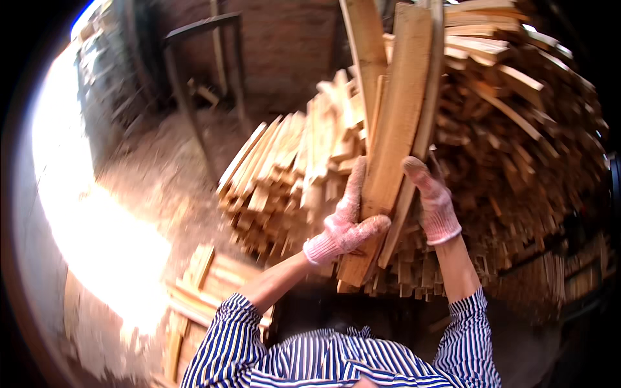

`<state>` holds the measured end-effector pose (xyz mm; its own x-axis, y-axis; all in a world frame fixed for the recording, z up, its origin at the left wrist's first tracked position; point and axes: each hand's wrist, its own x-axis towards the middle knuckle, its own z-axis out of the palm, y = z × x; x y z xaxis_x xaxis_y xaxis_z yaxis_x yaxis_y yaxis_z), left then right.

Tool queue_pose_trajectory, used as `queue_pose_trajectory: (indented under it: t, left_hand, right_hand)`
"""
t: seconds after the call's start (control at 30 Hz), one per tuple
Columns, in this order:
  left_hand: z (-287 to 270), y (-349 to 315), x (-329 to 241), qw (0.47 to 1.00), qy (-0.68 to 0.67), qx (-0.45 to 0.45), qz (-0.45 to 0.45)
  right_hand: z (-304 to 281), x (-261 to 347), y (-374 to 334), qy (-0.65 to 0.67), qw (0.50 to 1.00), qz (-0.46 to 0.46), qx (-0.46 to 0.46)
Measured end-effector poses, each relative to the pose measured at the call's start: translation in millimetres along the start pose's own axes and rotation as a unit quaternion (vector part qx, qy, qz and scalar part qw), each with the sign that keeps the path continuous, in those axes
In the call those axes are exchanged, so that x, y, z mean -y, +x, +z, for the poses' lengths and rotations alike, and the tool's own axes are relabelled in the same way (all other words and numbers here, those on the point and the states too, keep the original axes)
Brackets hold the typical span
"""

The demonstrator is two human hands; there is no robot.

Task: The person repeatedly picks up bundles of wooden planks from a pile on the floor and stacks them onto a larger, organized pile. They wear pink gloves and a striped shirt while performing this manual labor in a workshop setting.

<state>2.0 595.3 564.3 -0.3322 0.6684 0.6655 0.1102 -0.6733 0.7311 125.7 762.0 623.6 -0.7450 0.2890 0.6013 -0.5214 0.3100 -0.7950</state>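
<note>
Several long wooden planks (399,116) stand upright and slightly tilted in front of me, held as a loose bundle. My left hand (349,223), in a pink knit glove, grips the bundle low on its left edge, thumb across the front plank. On the right edge my right hand (432,202), gloved the same way, presses the planks from the side; part of its fingers is hidden behind the wood. Another plank (367,52) leans apart from the rest at the upper left of the bundle.
A large stack of cut wood strips (504,149) rises behind and to the right. A dark metal frame (204,29) stands on the dirt floor (155,152) at the far left. Wooden slats (213,284) lie at lower left, near a patch of bright sunlight. A brick wall (284,52) is at the back.
</note>
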Motion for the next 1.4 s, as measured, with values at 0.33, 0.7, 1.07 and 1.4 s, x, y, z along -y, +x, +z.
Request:
queue_pose_trajectory:
  t: [0.33,0.7,1.07,1.4]
  left_hand:
    - [-155.9,-211.1,-147.3,0.902,0.071,-0.421,-0.056]
    - [-163.4,-527.6,-262.6,0.892,-0.112,-0.422,0.114]
    - [-266.2,-713.3,-203.4,0.732,0.112,-0.605,-0.294]
    - [-266.0,-723.8,-161.4,0.626,0.065,-0.748,-0.211]
  right_hand:
    - [323.9,-71.8,-45.3,0.115,0.952,0.188,0.212]
    - [604.7,-84.1,-186.2,0.244,0.721,0.229,0.607]
    - [743.3,-248.8,-321.6,-0.065,0.702,0.282,0.651]
    - [706.1,-199.9,-314.0,0.145,0.811,0.391,0.41]
